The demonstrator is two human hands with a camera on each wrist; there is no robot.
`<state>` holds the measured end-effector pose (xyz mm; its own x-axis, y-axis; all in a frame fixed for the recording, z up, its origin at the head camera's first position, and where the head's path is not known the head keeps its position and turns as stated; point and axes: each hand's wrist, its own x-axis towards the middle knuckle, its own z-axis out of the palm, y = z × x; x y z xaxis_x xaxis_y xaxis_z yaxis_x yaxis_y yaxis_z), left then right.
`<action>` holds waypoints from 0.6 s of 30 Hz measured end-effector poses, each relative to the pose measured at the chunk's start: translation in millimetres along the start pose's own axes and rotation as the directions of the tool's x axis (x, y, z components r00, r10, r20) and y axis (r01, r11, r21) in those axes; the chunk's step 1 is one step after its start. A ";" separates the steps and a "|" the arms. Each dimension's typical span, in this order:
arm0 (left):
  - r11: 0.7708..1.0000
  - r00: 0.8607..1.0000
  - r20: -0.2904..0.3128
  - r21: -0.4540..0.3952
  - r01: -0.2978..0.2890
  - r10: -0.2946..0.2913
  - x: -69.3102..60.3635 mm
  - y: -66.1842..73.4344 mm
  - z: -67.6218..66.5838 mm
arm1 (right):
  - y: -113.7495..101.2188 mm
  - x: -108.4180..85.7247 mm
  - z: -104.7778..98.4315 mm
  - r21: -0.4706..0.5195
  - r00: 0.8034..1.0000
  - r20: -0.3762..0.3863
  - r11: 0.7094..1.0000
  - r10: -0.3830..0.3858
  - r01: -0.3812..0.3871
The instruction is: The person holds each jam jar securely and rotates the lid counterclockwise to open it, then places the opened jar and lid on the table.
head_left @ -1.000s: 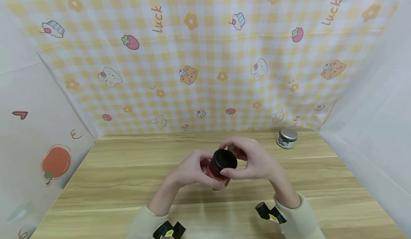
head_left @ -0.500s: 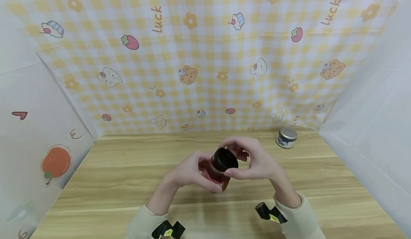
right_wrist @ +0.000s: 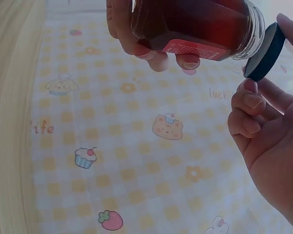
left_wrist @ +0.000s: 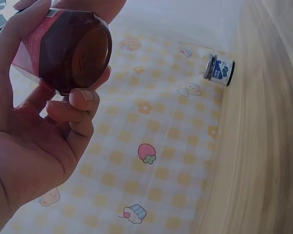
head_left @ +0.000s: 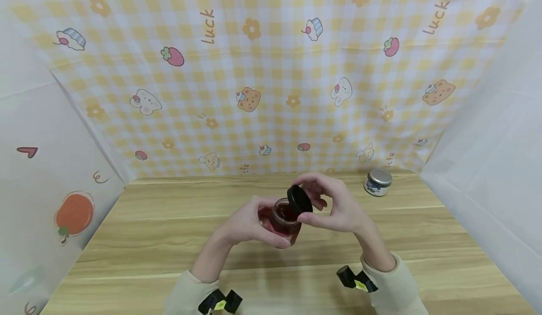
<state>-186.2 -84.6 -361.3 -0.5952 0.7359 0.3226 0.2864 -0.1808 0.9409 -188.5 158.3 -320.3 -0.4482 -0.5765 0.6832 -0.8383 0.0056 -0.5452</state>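
Observation:
My left hand (head_left: 247,223) grips a glass jar (head_left: 286,225) of dark red contents, its thumb and fingers curled round the sides. In the left wrist view the faceted base of the jar (left_wrist: 71,51) faces the camera. The right hand (head_left: 334,204) pinches a black lid (head_left: 299,200) by its rim, between thumb and fingers. That lid is tilted off the mouth, over its right side, and the glass rim shows at the left. From the right wrist view, the lid (right_wrist: 266,52) stands at an angle close by the threaded neck; whether they still touch I cannot tell. A red label (right_wrist: 195,49) runs along the glass.
A small jar with a silver lid (head_left: 378,182) stands at the back right of the wooden table (head_left: 178,221). Behind the table hangs a yellow checked cloth (head_left: 271,70). White sheets rise at the left (head_left: 38,117) and right sides.
The lid has come off the mouth of the jar, lifting up and tilting as the right hand rose slightly. The left hand has kept its hold on the jar.

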 end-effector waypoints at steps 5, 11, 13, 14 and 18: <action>1.000 0.998 -0.066 0.015 0.022 -0.021 -2.5 3.8 -3.3 | 4.5 -1.0 -0.9 -0.021 0.999 -0.036 1.000 -0.009 0.008; 0.992 0.981 -0.194 0.118 0.036 -0.012 -6.4 7.5 -10.6 | 6.6 -0.5 -2.8 -0.033 0.998 -0.062 0.999 0.016 -0.018; 0.986 0.969 -0.246 0.161 0.052 -0.011 -7.8 9.7 -12.7 | 6.8 -0.4 -3.1 -0.036 0.997 -0.072 0.999 0.035 -0.038; 0.982 0.963 -0.269 0.181 0.061 -0.011 -8.3 10.8 -13.5 | 6.9 -0.4 -3.2 -0.040 0.996 -0.077 0.998 0.044 -0.047; 0.971 0.939 -0.342 0.215 0.100 -0.021 -10.4 14.1 -16.6 | 8.8 -0.7 -2.6 -0.049 0.993 -0.091 0.995 0.077 -0.082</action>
<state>-188.5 -105.6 -349.6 -0.8220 0.4719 0.3188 0.3803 0.0383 0.9241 -196.4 160.9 -324.3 -0.5379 -0.4977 0.6805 -0.8130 0.0926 -0.5749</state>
